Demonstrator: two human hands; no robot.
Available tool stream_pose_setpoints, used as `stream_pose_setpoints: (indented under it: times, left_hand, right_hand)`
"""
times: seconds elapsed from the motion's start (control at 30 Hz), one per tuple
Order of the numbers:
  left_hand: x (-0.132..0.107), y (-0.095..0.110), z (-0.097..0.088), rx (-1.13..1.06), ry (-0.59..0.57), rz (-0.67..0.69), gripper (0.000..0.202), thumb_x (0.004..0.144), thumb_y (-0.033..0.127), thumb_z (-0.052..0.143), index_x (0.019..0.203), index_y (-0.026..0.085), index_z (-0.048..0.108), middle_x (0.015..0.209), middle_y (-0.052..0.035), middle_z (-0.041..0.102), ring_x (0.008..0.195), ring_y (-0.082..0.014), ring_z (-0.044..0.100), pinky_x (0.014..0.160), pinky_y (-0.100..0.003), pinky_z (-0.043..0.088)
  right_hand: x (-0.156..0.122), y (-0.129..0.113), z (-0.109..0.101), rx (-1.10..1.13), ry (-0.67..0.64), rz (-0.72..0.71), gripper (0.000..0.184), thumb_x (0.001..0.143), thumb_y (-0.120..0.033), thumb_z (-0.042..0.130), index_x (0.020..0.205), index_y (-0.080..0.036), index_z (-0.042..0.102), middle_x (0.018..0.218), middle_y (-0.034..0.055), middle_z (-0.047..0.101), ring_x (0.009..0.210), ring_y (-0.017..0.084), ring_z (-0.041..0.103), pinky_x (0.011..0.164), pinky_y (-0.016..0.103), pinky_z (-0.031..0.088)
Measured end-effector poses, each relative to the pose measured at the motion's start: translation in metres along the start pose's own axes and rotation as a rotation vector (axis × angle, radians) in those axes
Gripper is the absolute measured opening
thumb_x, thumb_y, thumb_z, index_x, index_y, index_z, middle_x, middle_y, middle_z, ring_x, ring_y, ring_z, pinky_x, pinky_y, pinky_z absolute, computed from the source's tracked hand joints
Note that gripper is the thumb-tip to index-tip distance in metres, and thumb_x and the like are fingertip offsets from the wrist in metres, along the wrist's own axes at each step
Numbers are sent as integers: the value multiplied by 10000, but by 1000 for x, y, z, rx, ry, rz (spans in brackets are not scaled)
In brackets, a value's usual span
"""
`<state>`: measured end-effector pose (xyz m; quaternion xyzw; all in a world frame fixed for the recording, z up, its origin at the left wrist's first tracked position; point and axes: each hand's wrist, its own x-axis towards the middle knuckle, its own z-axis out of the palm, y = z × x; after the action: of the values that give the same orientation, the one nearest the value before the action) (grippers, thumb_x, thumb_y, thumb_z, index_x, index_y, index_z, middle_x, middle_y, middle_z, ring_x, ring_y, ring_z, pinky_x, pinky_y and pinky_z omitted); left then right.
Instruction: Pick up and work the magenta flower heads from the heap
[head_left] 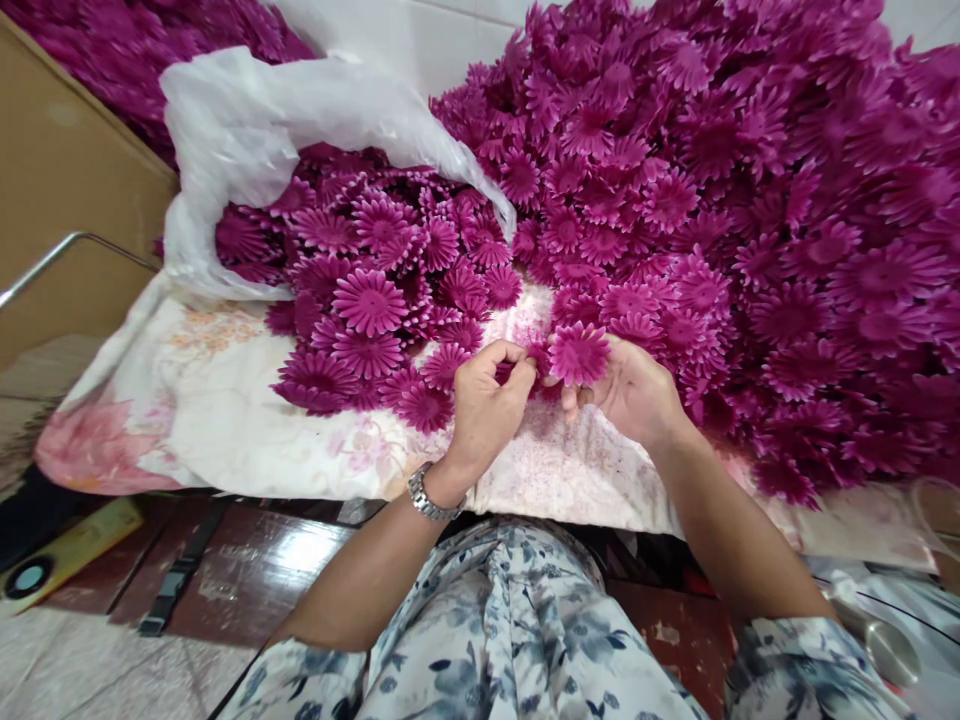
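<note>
My right hand (634,390) holds a magenta artificial flower (578,353) by its underside, petals facing up. My left hand (487,400), with a metal watch on the wrist, is curled in a pinch right beside it, fingertips on a small magenta piece (537,357) that I cannot make out well. Both hands hover over a pale floral cloth (225,420). A small heap of the same flowers (375,310) lies just beyond the left hand. A very large pile of them (750,200) rises on the right.
A white plastic bag (262,130) lies open behind the small heap, flowers spilling from it. A brown board (67,190) with a metal rod stands at left. Dark glossy floor tiles (262,560) and a yellow-green object (67,555) lie below the cloth. My patterned clothes fill the bottom.
</note>
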<state>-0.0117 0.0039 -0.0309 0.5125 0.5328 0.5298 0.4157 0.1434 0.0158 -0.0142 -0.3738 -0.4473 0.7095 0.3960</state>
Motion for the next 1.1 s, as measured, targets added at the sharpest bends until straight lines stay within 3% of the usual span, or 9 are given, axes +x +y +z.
stream_pose_setpoints:
  times: [0.07,0.13,0.27,0.43,0.53,0.63,0.73,0.9,1.1]
  left_hand:
    - [0,-2,0,6,11,-4,148,734,154,538,591,175,505,514,66,442,484,-67,391,501,-205,352]
    - [0,-2,-1,16,16,-3,151,739,157,535,591,173,507,513,66,442,480,-65,386,501,-205,350]
    - [0,2,-4,56,8,16,149,742,152,536,596,173,511,522,61,465,483,-68,406,505,-207,356]
    - [1,6,-3,201,13,128,132,761,159,540,631,179,547,578,38,549,545,-91,487,572,-223,397]
    - [2,9,3,330,-35,234,83,781,189,541,728,183,606,711,-3,649,648,-127,571,654,-254,434]
    - [4,12,9,426,-89,318,110,805,222,532,823,189,635,852,-44,699,779,-168,624,741,-292,455]
    - [5,11,10,432,-86,353,139,824,227,509,840,192,642,862,-49,705,819,-176,636,776,-299,460]
    - [8,6,3,344,-84,313,144,822,200,506,789,184,646,780,-26,691,727,-150,620,717,-270,459]
    - [7,17,-10,274,30,252,140,808,192,538,724,178,648,664,12,649,607,-110,557,614,-223,435]
  right_hand:
    - [2,-1,-1,11,0,23,508,807,-645,387,875,-170,554,571,3,582,487,157,588,436,300,504]
    - [2,0,-1,-5,41,14,549,782,-692,402,902,-178,551,588,-7,581,474,144,578,417,293,502]
    - [-1,4,2,-171,168,-122,335,742,-486,658,862,-190,557,601,-41,586,472,92,554,427,231,498]
    - [-7,-4,-7,-336,438,-364,216,783,-377,653,762,-201,530,525,-65,565,354,54,457,311,177,350]
    - [-10,-10,-14,-397,555,-457,211,789,-384,646,758,-215,521,499,-73,528,334,53,415,301,188,311]
    - [-11,-10,-18,-516,561,-445,247,810,-426,607,727,-214,512,502,-59,508,361,57,409,331,199,301]
    - [-12,-9,-18,-649,554,-446,295,821,-452,582,686,-207,487,500,-61,427,405,55,367,369,203,273]
    - [-12,-9,-20,-782,570,-472,331,845,-463,539,661,-203,449,532,-59,324,472,60,287,427,216,221]
    - [-12,-10,-22,-766,559,-495,341,849,-479,526,667,-203,442,545,-55,312,485,63,268,446,225,210]
